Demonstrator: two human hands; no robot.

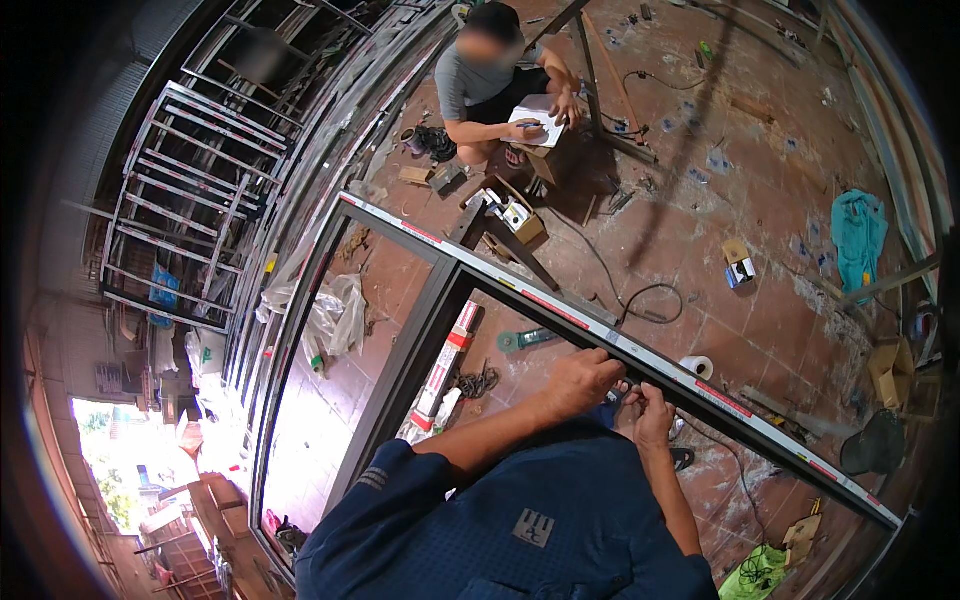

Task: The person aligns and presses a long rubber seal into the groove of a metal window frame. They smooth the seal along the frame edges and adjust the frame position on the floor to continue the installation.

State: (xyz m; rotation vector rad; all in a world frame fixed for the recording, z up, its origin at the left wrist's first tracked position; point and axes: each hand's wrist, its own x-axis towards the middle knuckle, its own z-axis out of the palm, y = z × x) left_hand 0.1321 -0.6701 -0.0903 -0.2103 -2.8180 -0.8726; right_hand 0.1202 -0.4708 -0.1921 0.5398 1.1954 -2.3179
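Observation:
A large dark metal frame [408, 370], with a crossbar and printed white protective film along its far rail, stands in front of me. My left hand [588, 382] is closed at the inner edge of that rail, fingertips pinched together. Close beside it on the right, my right hand [652, 415] also pinches at the same edge. Between the hands a small dark piece shows in part, too small to name. Under the rail, left of my hands, a green angle grinder [525, 340] lies on the floor.
Beyond the frame a seated person [480, 85] writes on a paper pad [537, 122]. A toolbox [518, 222], a looped cable [655, 302], a white roll [697, 367] and a small carton [738, 268] lie on the tiled floor. Metal racks [190, 190] stand left; teal cloth [858, 235] right.

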